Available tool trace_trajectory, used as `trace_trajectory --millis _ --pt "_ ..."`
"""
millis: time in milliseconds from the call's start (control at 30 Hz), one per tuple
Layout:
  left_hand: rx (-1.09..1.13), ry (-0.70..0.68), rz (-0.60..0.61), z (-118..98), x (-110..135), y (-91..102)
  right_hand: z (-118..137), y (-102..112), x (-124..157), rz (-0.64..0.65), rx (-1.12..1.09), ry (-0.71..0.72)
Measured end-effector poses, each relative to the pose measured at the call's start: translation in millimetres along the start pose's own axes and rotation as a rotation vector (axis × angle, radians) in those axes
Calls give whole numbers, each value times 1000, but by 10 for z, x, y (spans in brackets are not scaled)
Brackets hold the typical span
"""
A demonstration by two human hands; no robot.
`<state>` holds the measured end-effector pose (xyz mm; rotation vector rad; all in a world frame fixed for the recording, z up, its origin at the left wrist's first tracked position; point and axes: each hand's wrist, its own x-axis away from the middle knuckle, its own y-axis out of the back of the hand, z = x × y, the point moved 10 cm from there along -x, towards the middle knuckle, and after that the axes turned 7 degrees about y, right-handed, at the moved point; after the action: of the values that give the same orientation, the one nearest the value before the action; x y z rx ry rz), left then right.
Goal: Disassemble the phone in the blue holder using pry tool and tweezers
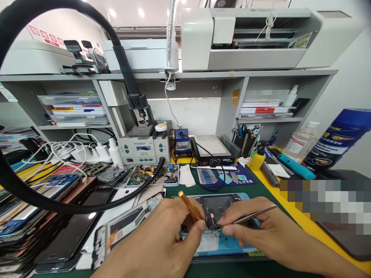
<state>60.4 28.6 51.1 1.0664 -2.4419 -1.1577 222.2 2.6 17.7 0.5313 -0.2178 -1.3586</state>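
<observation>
A gold-coloured screwdriver (189, 204) leans between the thumb and fingers of my left hand (168, 233), its lower end at an opened phone (222, 204). My right hand (255, 226) pinches metal tweezers (255, 214). The tips of both tools come close together at the phone's lower edge, by small dark parts; what exactly they touch is too small to make out. A blue work mat (228, 243) lies under the phone, and my fingers hide part of the phone's left and right sides.
Phones and phone frames (124, 227) are stacked to the left. A black hose (87, 208) loops across the left side from the hot-air station (142, 150). Behind stand a tray of circuit boards (150, 175) and a heating plate (211, 146). Bottles (301, 141) stand at right.
</observation>
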Motion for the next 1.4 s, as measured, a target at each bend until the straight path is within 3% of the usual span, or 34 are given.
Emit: trace_trajectory --millis 267,400,533,767,967,1400 --pt "9 -3 6 -14 -3 7 142 87 -6 -56 -73 68" --pt "14 4 4 0 -1 3 193 85 -13 -28 22 86" --pt "3 14 24 17 12 -18 196 23 -32 33 91 85" --pt "-10 -17 2 -13 11 1 199 15 -36 16 101 112" --pt "-8 -33 -6 -36 18 16 206 34 -12 -33 -19 132" --pt "-1 -22 5 -33 -2 6 212 30 6 -15 103 117"
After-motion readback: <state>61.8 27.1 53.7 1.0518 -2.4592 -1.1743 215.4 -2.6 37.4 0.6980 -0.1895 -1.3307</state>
